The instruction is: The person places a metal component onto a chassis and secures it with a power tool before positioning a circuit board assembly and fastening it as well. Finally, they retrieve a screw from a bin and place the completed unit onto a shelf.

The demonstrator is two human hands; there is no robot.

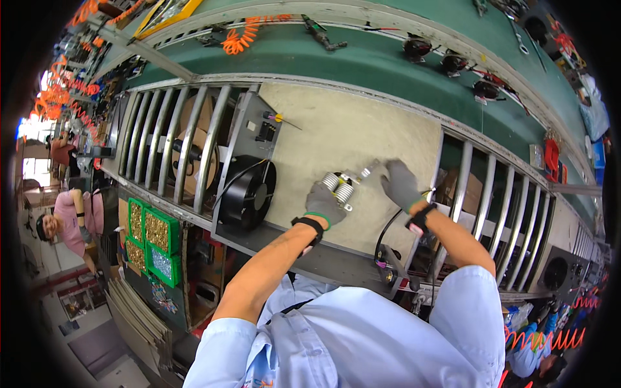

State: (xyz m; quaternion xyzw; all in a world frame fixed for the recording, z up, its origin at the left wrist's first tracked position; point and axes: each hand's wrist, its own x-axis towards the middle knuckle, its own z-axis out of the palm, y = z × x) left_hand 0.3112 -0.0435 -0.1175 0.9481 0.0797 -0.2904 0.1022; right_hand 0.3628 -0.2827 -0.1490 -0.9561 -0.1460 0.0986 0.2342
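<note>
My left hand [325, 205], in a grey glove with a green cuff, is closed on a metal part with two silver ribbed cylinders [344, 193]. The part rests on the pale floor of a grey metal case [304, 145]. Just beyond it lies a small silver metal piece [369, 169], partly blurred. My right hand [401, 184], also grey-gloved, hovers to the right of that piece with its fingers slightly apart and nothing visible in them. Both wrists wear black bands. A black round fan [248, 192] sits at the case's left side.
Metal rollers [187, 145] run left of the case, and more rollers [482, 200] run right. Green bins [155, 233] hold small fasteners at the left. Hand tools [320, 32] and orange coiled hoses [239, 42] lie beyond the case. A person in pink [77, 213] is at far left.
</note>
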